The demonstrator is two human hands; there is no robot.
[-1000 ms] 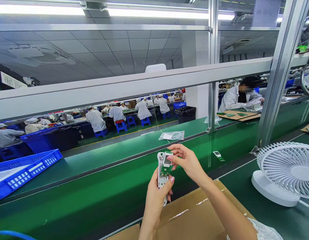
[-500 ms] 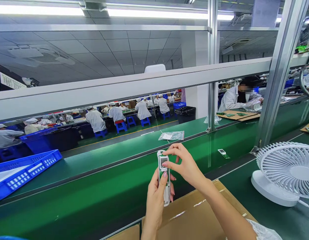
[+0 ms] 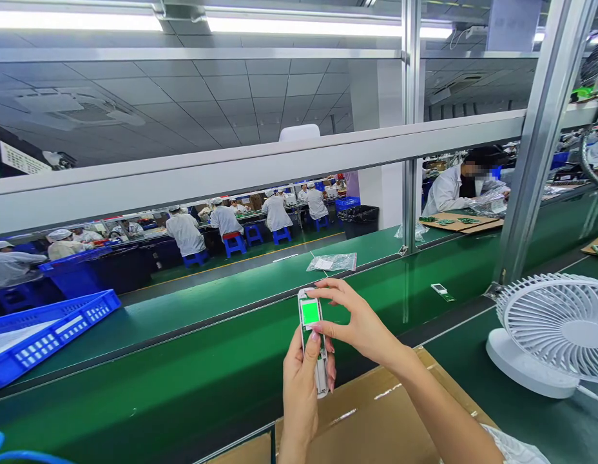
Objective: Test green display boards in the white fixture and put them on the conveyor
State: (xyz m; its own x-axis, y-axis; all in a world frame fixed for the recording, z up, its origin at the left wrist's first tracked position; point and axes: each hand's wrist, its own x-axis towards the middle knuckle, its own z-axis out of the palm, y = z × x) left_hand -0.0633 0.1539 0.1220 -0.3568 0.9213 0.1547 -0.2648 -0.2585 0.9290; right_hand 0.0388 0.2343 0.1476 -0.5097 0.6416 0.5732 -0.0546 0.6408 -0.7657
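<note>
My left hand (image 3: 301,380) grips a slim white handheld device (image 3: 312,338) upright over the green conveyor belt (image 3: 183,374). The device's small screen (image 3: 310,312) glows bright green. My right hand (image 3: 357,322) pinches the upper part of the device, thumb below the screen and forefinger curved over its top. Both hands are closed on it.
A small circuit board with a display (image 3: 441,290) lies on the belt to the right. A white desk fan (image 3: 555,335) stands at the right. Brown cardboard (image 3: 376,419) lies below my hands. A blue crate (image 3: 42,332) sits left; a plastic bag (image 3: 332,262) beyond. Workers sit at far benches.
The circuit board with its display has been set into the white casing and the screen now glows green. The loose board on the belt has drifted right.
</note>
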